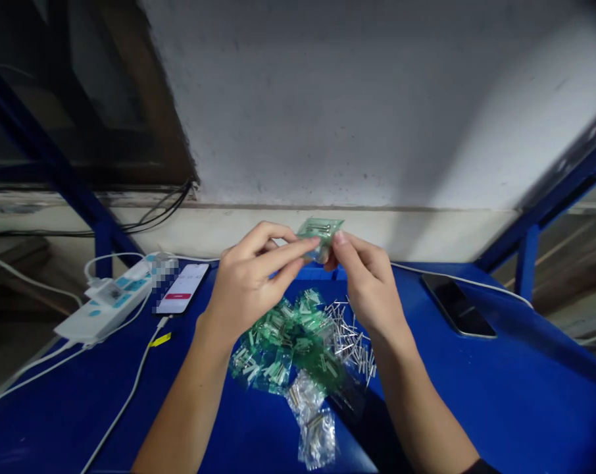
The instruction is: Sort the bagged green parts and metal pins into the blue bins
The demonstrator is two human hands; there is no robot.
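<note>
My left hand (251, 280) and my right hand (367, 280) are raised above the blue table (525, 395) and both pinch one small green-tinted plastic bag (320, 230) with metal pins inside. Thumbs and forefingers of both hands close on its lower edge. Below the hands lies a heap of similar small green bags (288, 345) filled with pins. A pile of loose metal pins (352, 336) sits just right of the heap. Two clear bags of pins (312, 418) lie nearer to me.
A white power strip (105, 303) with cables and a lit phone (182, 288) lie at the left of the table. A dark phone (458, 306) on a white cable lies at the right. Blue frame posts stand at both sides, a grey wall behind.
</note>
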